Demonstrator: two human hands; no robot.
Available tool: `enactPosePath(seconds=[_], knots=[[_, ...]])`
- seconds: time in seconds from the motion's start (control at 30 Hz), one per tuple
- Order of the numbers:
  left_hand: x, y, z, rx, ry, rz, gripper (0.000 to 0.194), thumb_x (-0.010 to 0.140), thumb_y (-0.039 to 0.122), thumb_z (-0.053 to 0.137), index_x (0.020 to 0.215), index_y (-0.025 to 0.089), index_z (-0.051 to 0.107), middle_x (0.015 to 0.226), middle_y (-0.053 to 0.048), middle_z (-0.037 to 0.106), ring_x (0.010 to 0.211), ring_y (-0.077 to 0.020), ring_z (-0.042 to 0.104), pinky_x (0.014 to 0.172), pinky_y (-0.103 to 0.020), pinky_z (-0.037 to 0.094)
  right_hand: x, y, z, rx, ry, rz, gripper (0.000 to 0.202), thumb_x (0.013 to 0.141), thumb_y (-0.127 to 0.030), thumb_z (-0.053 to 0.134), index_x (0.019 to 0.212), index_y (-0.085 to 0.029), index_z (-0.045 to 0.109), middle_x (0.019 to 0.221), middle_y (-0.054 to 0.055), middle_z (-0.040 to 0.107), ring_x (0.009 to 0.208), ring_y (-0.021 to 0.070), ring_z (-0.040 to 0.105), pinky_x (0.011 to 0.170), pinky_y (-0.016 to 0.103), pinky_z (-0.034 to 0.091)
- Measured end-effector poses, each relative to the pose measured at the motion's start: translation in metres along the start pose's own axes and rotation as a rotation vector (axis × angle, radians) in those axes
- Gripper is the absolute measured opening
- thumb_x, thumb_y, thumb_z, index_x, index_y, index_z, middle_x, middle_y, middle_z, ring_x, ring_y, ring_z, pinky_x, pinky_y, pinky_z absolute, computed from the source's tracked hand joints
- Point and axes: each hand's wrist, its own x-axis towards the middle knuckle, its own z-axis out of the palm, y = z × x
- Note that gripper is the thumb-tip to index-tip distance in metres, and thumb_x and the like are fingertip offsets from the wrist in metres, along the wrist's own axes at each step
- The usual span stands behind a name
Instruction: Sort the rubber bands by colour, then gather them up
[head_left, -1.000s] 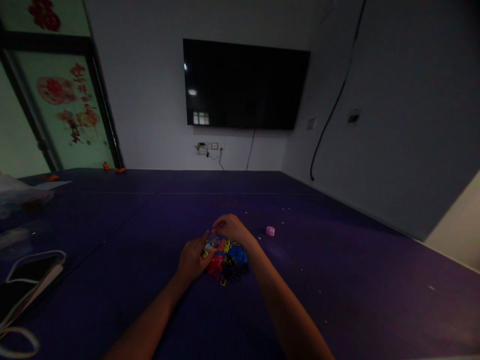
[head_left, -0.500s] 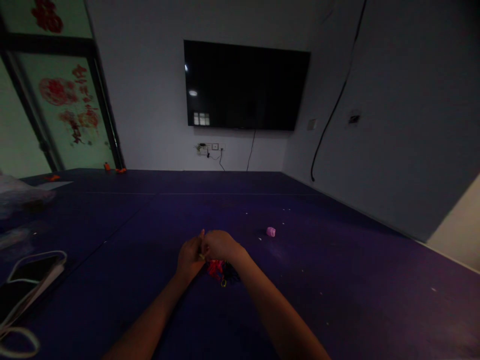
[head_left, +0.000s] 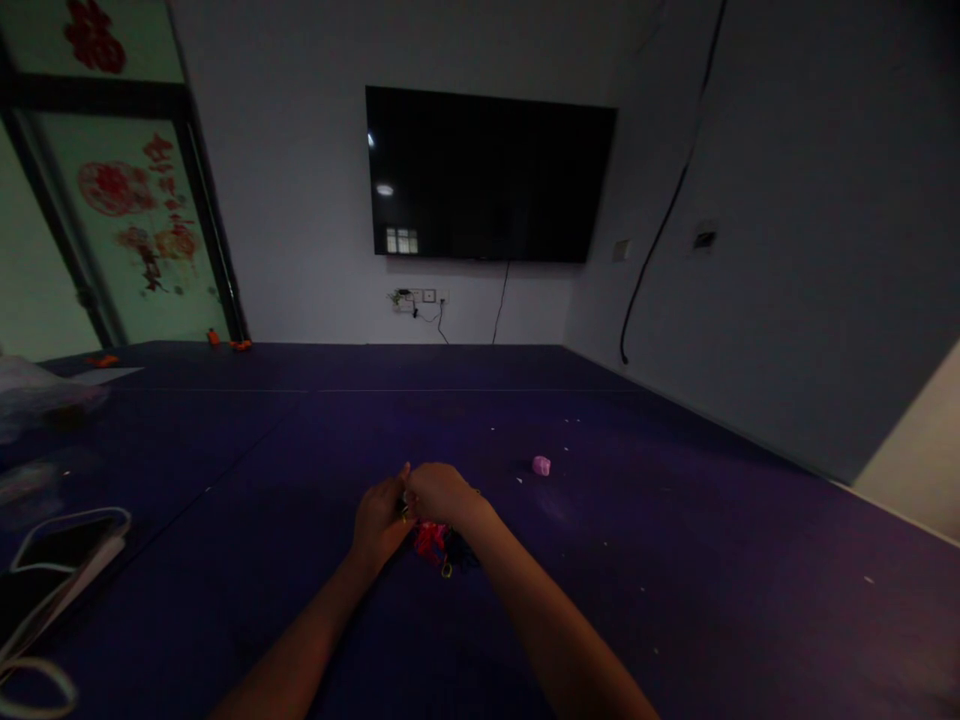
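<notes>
My left hand (head_left: 379,520) and my right hand (head_left: 435,492) meet above the dark blue-purple surface, fingers closed together. Between them shows a bit of something small and yellowish, too small to name. Just below my right hand lies a tangled bundle of red strands (head_left: 430,541), with dark strands (head_left: 459,550) beside it, partly hidden by the right wrist. A small yellow loop (head_left: 447,570) sits at the lower edge of the bundle.
A small pink roll (head_left: 541,466) lies right of my hands, among white scraps. At the left are clear plastic bags (head_left: 37,395) and a pouch with white straps (head_left: 64,545). Orange items (head_left: 240,345) lie near the door. A television (head_left: 491,175) hangs ahead.
Both hands stay close together in nearly the same place. The fingers of my right hand have shifted very slightly; the bundle below has hardly moved.
</notes>
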Motion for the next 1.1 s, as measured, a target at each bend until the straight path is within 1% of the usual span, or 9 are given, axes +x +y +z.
enactPosePath(seconds=[0.17,0.33,0.4,0.5,0.67,0.77,0.9,1.0,1.1], knots=[[0.0,0.011,-0.006,0.152,-0.106,0.012,0.043,0.075,0.037,0.064,0.115,0.022,0.057,0.093,-0.008,0.067,0.086,-0.0264,0.062,0.073,-0.036,0.045,-0.005,0.009,-0.002,-0.011,0.014,0.074,0.026,0.075,-0.013,0.052,0.093,-0.016,0.07,0.093,0.014,0.07,0.088,0.0264,0.066,0.064,0.026,0.047],[0.001,0.018,-0.006,0.219,-0.162,-0.011,0.069,0.067,0.042,0.074,0.127,0.024,0.047,0.101,-0.009,0.065,0.093,-0.0279,0.059,0.078,-0.038,0.042,-0.009,0.024,-0.004,0.02,0.005,0.172,0.023,0.075,-0.022,0.057,0.092,-0.014,0.07,0.093,0.016,0.07,0.089,0.028,0.065,0.066,0.027,0.048],[0.0,0.017,-0.004,0.219,-0.157,-0.027,0.075,0.065,0.046,0.073,0.13,0.023,0.044,0.101,-0.009,0.064,0.093,-0.0282,0.059,0.078,-0.038,0.042,-0.01,0.025,-0.004,0.038,0.0,0.205,0.026,0.072,-0.029,0.062,0.092,-0.014,0.071,0.093,0.016,0.07,0.088,0.0279,0.065,0.066,0.027,0.048],[0.0,0.015,-0.003,0.183,-0.107,-0.034,0.079,0.064,0.056,0.07,0.131,0.023,0.043,0.1,-0.009,0.064,0.09,-0.0283,0.059,0.076,-0.038,0.044,-0.008,0.022,-0.001,0.081,-0.005,0.22,0.034,0.068,-0.041,0.068,0.091,-0.017,0.071,0.091,0.014,0.07,0.085,0.0264,0.066,0.065,0.025,0.048],[0.0,0.011,-0.007,0.05,-0.037,0.02,0.087,0.061,0.064,0.067,0.129,0.016,0.044,0.097,-0.011,0.064,0.087,-0.0285,0.061,0.074,-0.038,0.048,-0.002,0.012,0.011,0.13,0.005,0.222,0.043,0.064,-0.055,0.066,0.089,-0.021,0.071,0.089,0.01,0.071,0.082,0.0249,0.066,0.063,0.025,0.048],[0.0,0.009,-0.009,-0.006,-0.028,0.011,0.082,0.068,0.064,0.061,0.13,0.015,0.041,0.102,-0.014,0.063,0.092,-0.0296,0.061,0.078,-0.041,0.048,0.001,0.011,0.013,0.121,0.028,0.223,0.04,0.073,-0.053,0.059,0.093,-0.02,0.071,0.092,0.011,0.07,0.085,0.0249,0.066,0.066,0.026,0.048],[0.001,0.006,-0.007,-0.01,-0.006,-0.096,0.057,0.085,0.051,0.047,0.13,0.016,0.041,0.11,-0.013,0.062,0.098,-0.0275,0.06,0.083,-0.041,0.047,0.004,0.021,0.013,0.135,0.027,0.202,0.032,0.085,-0.037,0.047,0.097,-0.018,0.069,0.097,0.014,0.069,0.088,0.0241,0.065,0.068,0.027,0.047],[0.003,0.004,-0.007,0.02,0.06,-0.191,0.047,0.09,0.045,0.041,0.126,0.015,0.046,0.112,-0.014,0.061,0.102,-0.0276,0.059,0.085,-0.041,0.046,0.006,0.03,0.021,0.162,0.025,0.13,0.029,0.085,-0.029,0.047,0.1,-0.017,0.068,0.101,0.013,0.068,0.095,0.0235,0.063,0.074,0.027,0.046],[0.005,-0.001,-0.008,0.002,0.178,-0.263,0.046,0.09,0.046,0.039,0.123,0.015,0.048,0.115,-0.015,0.06,0.105,-0.0283,0.058,0.086,-0.043,0.046,0.011,0.031,0.036,0.213,0.016,0.05,0.033,0.081,-0.037,0.055,0.106,-0.018,0.065,0.106,0.012,0.066,0.1,0.0241,0.06,0.079,0.028,0.045]])
